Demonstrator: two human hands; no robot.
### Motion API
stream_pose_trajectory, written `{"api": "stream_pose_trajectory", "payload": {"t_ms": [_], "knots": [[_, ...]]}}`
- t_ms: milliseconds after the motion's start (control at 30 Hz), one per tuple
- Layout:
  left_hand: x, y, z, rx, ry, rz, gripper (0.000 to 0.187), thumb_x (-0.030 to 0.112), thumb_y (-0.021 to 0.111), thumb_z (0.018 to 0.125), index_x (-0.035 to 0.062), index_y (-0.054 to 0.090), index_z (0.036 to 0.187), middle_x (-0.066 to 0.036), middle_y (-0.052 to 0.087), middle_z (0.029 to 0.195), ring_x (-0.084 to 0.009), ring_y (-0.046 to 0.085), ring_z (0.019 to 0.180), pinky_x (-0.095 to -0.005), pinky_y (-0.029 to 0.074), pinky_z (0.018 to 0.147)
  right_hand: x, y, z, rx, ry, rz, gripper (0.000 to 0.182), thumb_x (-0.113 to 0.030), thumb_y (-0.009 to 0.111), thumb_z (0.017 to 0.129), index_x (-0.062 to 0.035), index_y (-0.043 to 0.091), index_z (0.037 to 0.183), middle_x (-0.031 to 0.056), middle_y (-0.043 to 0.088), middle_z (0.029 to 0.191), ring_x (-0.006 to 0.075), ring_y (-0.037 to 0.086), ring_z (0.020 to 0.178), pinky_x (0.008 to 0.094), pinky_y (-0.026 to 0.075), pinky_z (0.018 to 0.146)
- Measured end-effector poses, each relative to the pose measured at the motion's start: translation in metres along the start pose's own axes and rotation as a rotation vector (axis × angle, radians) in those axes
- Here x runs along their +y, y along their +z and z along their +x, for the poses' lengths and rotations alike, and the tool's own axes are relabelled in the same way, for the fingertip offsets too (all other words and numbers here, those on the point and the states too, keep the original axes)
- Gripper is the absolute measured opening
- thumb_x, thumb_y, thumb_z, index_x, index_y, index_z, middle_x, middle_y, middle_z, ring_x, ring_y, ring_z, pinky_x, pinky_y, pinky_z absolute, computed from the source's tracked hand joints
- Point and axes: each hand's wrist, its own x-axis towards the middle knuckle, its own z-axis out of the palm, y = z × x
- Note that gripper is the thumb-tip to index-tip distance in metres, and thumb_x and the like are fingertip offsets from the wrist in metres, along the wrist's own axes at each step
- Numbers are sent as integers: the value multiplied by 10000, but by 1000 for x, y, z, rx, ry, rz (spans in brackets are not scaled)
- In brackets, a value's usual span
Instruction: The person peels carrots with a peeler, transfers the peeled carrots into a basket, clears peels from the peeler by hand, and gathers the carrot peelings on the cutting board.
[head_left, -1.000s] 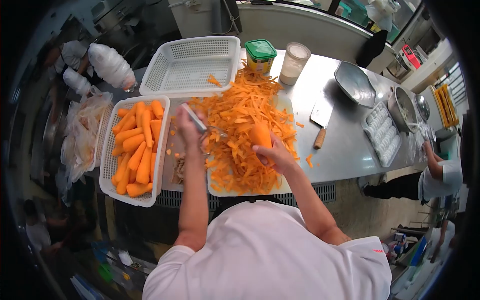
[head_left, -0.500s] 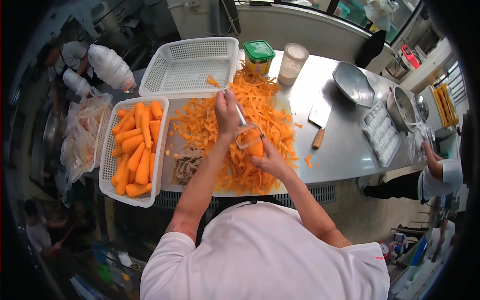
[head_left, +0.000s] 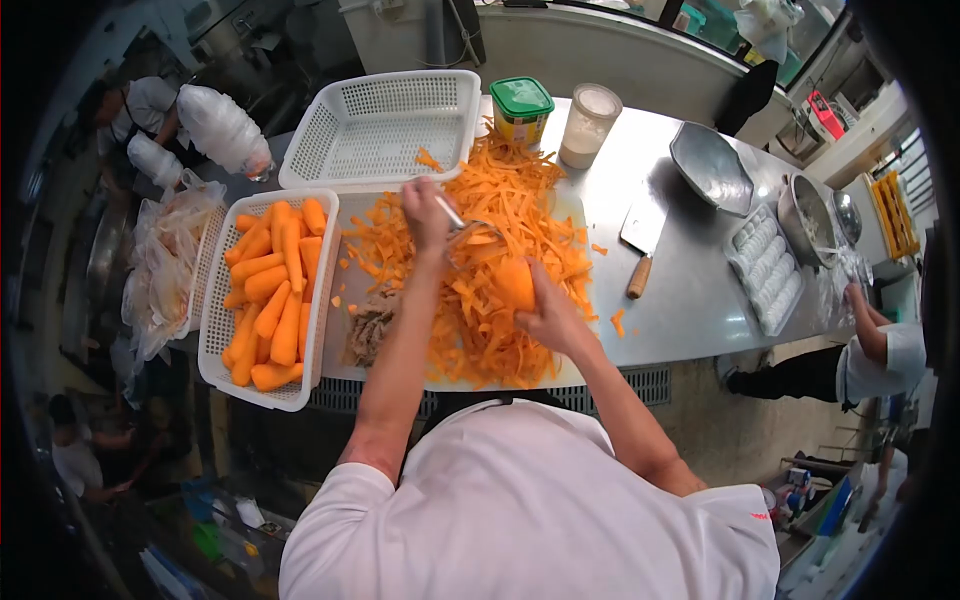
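Note:
My left hand (head_left: 427, 214) is closed around the handle of a peeler (head_left: 450, 212). The peeler's head is blurred over the peelings, a short way up and left of the carrot. My right hand (head_left: 550, 312) grips a thick orange carrot (head_left: 515, 284), its fingers partly hidden behind it. Beneath both hands, a large heap of carrot peelings (head_left: 510, 200) covers most of a white cutting board (head_left: 572, 212). Left of the heap, a crumpled brownish cloth-like lump (head_left: 372, 328) lies beside my left forearm.
A white basket (head_left: 213, 340) holds several carrots at left; another white basket (head_left: 380, 85) stands behind. A green-lidded tub (head_left: 521, 108), a clear container (head_left: 590, 125), a cleaver (head_left: 640, 235), a dark tray (head_left: 711, 168) and an egg-like tray (head_left: 765, 270) are on the steel table. Other people work nearby.
My left hand has moved left with the peeler, away from the carrot. The peeler's head was against the carrot before. My right hand has shifted slightly right with the carrot.

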Motion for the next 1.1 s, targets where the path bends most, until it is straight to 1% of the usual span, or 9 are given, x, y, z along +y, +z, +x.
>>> {"api": "stream_pose_trajectory", "payload": {"t_ms": [167,233,367,567,667,733,933,1067,1100], "knots": [[-12,13,-10,-182,78,9,257,289,436,1037,50,454,944,-36,508,648,-132,545,504,-295,443,455,6,7,2,63,-21,-164,757,-36,645,765,12,281,1427,316,618,1042,479,575,1027,502,477,857],[-4,3,13,58,93,39,245,273,435,1031,46,448,940,-32,507,646,-130,541,495,-303,443,443,9,4,0,85,-80,-302,751,-19,635,748,40,287,1412,311,617,1021,472,594,979,506,490,807],[12,19,-33,-139,160,59,238,246,425,1025,24,452,942,-70,546,630,-164,551,482,-336,447,444,15,13,-1,104,-36,-332,735,-10,621,739,39,306,1401,310,614,1034,467,598,968,518,492,795],[-9,-7,25,89,222,261,243,243,440,1018,16,436,932,-114,560,590,-225,572,493,-380,453,495,25,7,-2,117,-40,-394,674,-48,644,781,47,333,1371,268,626,1047,437,624,966,491,504,828],[14,-16,15,41,76,108,229,257,463,1015,38,434,956,-85,551,617,-186,557,504,-340,449,496,42,4,1,162,-230,103,641,-117,684,846,-7,350,1381,165,635,1022,316,666,882,416,535,743],[31,-14,4,-31,-25,-17,221,263,478,1010,50,433,970,-68,546,637,-164,548,510,-320,445,494,12,-9,-1,-161,104,899,597,-167,708,879,-72,388,1375,78,603,992,188,636,772,324,523,628],[10,17,-39,-265,124,11,229,206,565,954,47,415,1020,-47,534,730,-119,534,552,-280,445,486,10,14,5,-194,197,678,506,-74,686,873,-114,428,1308,25,558,895,89,512,605,236,440,504],[0,11,4,2,166,124,234,114,607,901,41,427,1031,-51,517,738,-116,522,578,-290,430,497,9,4,2,-119,159,433,553,-62,667,843,-95,422,1338,43,579,921,131,567,697,277,488,578],[5,11,1,-22,116,57,237,121,614,897,39,432,1025,-52,518,741,-119,524,579,-296,433,498,21,9,4,-23,64,294,605,-84,681,806,-68,409,1347,126,610,988,255,607,811,350,504,684]]}}
